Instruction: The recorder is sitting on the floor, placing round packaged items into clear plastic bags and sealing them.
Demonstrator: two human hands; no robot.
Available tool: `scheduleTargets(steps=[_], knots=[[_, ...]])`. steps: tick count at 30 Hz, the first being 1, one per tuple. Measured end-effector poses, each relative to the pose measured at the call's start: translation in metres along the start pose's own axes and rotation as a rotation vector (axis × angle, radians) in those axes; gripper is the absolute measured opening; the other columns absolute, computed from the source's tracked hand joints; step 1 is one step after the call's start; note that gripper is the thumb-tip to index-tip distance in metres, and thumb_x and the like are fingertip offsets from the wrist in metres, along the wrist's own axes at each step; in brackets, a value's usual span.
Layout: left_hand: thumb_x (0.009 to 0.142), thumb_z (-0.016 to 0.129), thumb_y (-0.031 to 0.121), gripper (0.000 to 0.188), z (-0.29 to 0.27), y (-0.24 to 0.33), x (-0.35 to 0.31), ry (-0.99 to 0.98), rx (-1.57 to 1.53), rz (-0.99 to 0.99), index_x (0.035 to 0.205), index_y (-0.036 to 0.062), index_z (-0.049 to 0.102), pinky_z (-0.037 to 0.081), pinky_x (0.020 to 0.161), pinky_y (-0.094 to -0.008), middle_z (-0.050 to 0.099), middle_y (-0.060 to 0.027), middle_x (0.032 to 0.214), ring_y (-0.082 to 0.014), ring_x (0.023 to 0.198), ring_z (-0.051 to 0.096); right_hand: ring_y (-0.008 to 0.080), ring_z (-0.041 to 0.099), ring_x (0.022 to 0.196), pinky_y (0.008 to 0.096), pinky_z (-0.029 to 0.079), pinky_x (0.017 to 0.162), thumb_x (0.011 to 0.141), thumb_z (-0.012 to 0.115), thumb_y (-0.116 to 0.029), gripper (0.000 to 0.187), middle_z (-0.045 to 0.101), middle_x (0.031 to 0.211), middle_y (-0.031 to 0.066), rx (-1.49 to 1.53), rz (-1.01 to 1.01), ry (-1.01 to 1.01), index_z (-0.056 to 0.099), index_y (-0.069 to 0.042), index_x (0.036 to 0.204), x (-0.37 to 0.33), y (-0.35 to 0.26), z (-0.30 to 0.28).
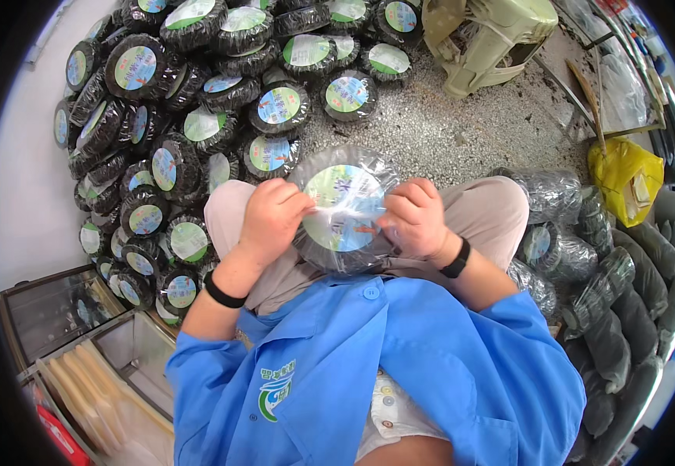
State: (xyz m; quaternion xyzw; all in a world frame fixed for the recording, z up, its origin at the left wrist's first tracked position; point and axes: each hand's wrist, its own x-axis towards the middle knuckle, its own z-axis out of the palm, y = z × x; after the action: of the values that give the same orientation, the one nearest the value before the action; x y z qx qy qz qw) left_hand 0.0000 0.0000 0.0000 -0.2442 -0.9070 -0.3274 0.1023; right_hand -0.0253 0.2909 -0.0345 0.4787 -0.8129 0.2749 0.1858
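Note:
A round, dark package (341,260) wrapped in clear film rests between my knees, tilted up toward me. Its round label is green and blue. Across the label, a gathered strip of clear plastic film (347,208) is stretched between my two hands. My left hand (277,220) pinches the film at the label's left side, fingers curled. On the right side, my right hand (417,217) grips the other end, fingers closed as well. What lies under the fingertips is partly hidden.
Many similar dark round packages (145,220) are piled at left and far left. A pale green plastic stool (492,46) sits on the speckled floor (430,136). To the right are film-wrapped stacks (574,252) and a yellow bag (624,179). Glass-topped bins (131,349) stand at lower left.

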Motion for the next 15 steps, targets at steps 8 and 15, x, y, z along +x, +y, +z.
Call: scheduleTargets(steps=[8,15], knots=[[0.091,0.063,0.016,0.017,-0.018,0.01,-0.022,-0.329,-0.485,-0.55,0.078,0.0058,0.063,0.045,0.062,-0.0314,0.06,-0.0031,0.07,-0.0179,0.067,0.056,0.0106,0.063,0.09,0.027,0.05,0.073,0.108,0.033,-0.025,0.043,0.069,0.105,0.0082,1.226,0.751,-0.278,0.069,-0.003,0.116,0.025,0.004,-0.049],[0.085,0.065,0.012,0.014,-0.003,0.048,0.027,-0.089,-0.062,-0.049,0.076,0.0032,0.06,0.042,0.067,-0.0347,0.053,-0.0089,0.071,-0.0268,0.07,0.053,0.0345,0.063,0.094,0.0439,0.051,0.08,0.092,0.063,-0.038,0.04,0.064,0.1,0.0155,0.773,0.294,-0.342,0.061,-0.004,0.115,0.025,-0.017,0.022]])
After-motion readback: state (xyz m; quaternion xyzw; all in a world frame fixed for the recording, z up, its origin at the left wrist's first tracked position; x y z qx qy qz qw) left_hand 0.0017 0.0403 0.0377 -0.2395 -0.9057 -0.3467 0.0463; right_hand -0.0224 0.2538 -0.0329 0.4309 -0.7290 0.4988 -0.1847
